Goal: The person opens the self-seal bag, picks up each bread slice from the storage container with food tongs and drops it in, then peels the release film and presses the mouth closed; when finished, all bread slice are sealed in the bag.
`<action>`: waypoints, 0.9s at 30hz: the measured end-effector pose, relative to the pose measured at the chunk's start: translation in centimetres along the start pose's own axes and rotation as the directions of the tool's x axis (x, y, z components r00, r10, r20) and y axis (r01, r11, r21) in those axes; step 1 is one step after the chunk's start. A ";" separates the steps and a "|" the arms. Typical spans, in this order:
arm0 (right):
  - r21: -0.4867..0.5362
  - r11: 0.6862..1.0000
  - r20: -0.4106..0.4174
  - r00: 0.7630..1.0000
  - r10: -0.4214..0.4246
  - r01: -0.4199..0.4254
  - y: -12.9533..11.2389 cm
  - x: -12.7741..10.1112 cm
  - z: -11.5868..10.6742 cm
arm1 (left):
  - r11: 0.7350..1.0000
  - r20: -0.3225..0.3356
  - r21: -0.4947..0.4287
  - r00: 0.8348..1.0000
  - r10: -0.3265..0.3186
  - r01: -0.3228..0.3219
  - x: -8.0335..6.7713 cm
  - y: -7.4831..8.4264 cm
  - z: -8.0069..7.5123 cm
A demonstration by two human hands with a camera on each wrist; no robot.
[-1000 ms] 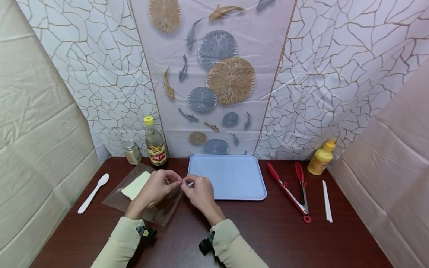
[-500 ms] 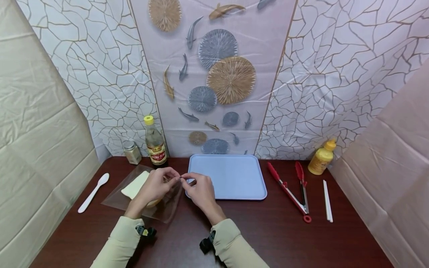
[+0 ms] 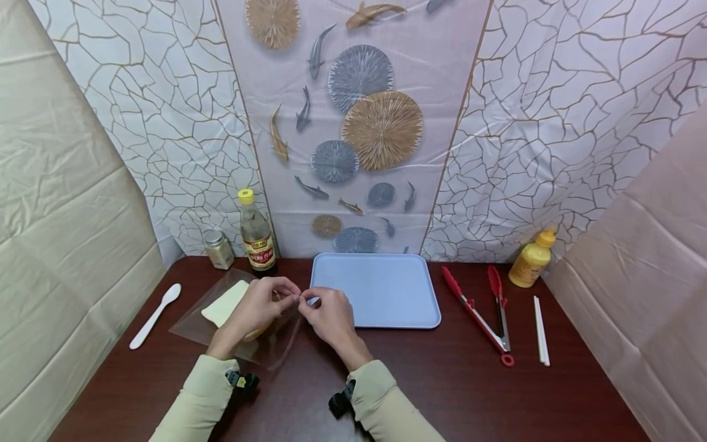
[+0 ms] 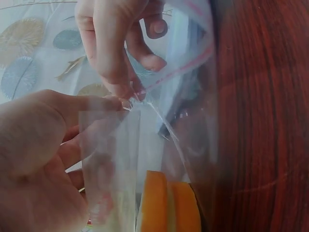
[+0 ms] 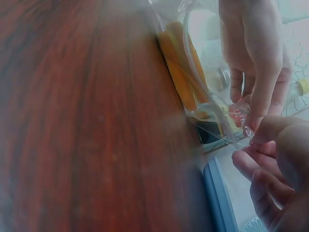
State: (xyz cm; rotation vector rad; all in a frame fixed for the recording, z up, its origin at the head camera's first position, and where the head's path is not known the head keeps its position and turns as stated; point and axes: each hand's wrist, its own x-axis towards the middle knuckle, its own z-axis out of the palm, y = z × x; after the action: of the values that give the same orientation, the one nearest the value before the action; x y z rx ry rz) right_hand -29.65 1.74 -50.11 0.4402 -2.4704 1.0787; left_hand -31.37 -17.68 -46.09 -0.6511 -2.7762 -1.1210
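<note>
A clear zip bag [image 3: 212, 325] lies on the dark wood table [image 3: 442, 393] left of centre, holding pale and orange slices [image 4: 169, 208] [image 5: 181, 77]. My left hand [image 3: 256, 307] pinches one side of the bag's mouth [image 4: 108, 104]. My right hand [image 3: 328, 316] pinches the other side, by the pink zip strip [image 4: 181, 70]. The two hands meet fingertip to fingertip at the bag's open end, just in front of the blue tray's left corner. The bag's mouth is partly spread between them.
A light blue tray [image 3: 381, 288] sits at the back centre. Red tongs [image 3: 480, 313], a white stick [image 3: 540, 331] and a yellow squeeze bottle [image 3: 530, 258] lie to the right. A white spoon [image 3: 154, 316], a small jar [image 3: 218, 248] and a sauce bottle [image 3: 256, 236] stand to the left.
Both hands stay pinched at the bag's mouth; the fingers shift only slightly, the right hand lifting a little then settling back. The bag has barely moved.
</note>
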 end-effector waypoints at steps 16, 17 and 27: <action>-0.064 0.998 -0.059 0.998 0.005 -0.009 0.0 0.0 0.1 | 0.993 -0.064 0.117 0.998 0.029 -0.022 0.2 0.7 1.0; -0.066 0.998 -0.062 0.998 0.008 -0.012 0.0 0.0 0.1 | 0.992 -0.071 0.124 0.997 0.029 -0.020 0.2 0.8 1.1; -0.093 0.995 -0.087 0.996 0.013 -0.021 0.0 0.1 0.2 | 0.985 -0.135 0.173 0.990 0.034 -0.010 0.1 1.2 2.1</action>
State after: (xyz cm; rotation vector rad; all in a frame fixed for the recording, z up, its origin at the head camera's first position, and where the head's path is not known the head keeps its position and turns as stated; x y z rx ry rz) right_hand -29.77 1.62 -50.21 0.3371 -2.4406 0.9627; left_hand -30.77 -15.45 -46.83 -0.5608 -2.7016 -0.8738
